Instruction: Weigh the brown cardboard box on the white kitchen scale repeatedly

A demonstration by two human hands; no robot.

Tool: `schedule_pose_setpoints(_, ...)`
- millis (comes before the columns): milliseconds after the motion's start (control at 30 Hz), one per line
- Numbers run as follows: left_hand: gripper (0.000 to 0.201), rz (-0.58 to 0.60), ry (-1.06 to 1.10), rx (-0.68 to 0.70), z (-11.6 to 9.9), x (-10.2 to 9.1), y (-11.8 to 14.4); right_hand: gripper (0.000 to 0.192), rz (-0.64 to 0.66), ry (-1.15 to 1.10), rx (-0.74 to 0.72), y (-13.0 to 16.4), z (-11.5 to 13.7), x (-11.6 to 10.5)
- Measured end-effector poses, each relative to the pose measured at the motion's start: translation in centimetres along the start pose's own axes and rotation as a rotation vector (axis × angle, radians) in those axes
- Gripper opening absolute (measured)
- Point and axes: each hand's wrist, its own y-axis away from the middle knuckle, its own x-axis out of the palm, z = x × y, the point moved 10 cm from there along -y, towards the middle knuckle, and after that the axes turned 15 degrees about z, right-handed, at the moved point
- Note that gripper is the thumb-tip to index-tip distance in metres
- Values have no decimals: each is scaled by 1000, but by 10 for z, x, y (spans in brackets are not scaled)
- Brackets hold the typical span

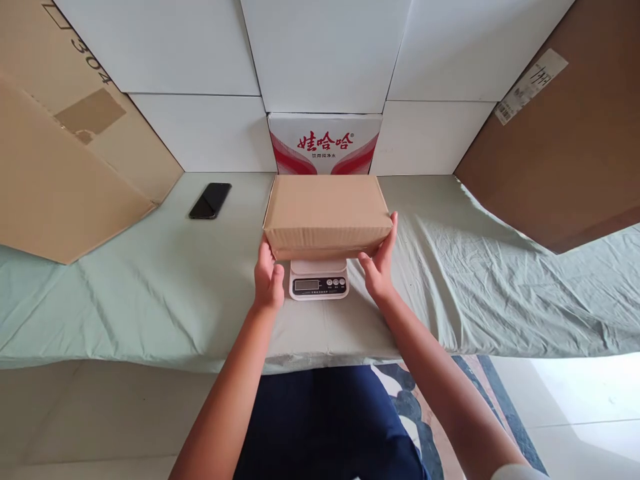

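Observation:
A closed brown cardboard box (327, 203) is held level between my two hands, over a white digital kitchen scale (319, 287). My left hand (269, 275) grips the box's lower left front corner, and my right hand (379, 263) grips the lower right one. The scale's front shows a blank-looking display and several buttons; the box covers most of its weighing plate. Whether the box's underside rests on the plate cannot be made out.
A black smartphone (211, 201) lies on the pale green cloth (200, 280) to the left. Behind stands a white and red printed carton (325, 143) against white panels (325, 53). Large cardboard sheets flank the table, left (75, 173) and right (565, 147).

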Motion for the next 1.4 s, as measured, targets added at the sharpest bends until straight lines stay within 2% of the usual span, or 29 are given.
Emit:
schedule_pose_setpoints(100, 83, -37, 19, -45, 4, -4, 19, 99, 0, -16, 43, 8, -3, 4)
schedule_pose_setpoints(233, 80, -100, 15, -106, 11, -11, 27, 86, -18, -30, 28, 8, -1, 8)
schedule_pose_setpoints(433, 71, -131, -12, -156, 17, -16, 26, 75, -42, -69, 44, 10, 1, 11)
schedule_pose_setpoints(600, 70, -109, 3, -173, 22, -15, 24, 71, -87, -21, 32, 12, 5, 9)
schedule_pose_setpoints(1400, 73, -97, -10, -179, 22, -15, 25, 70, -109, -17, 32, 13, 5, 11)
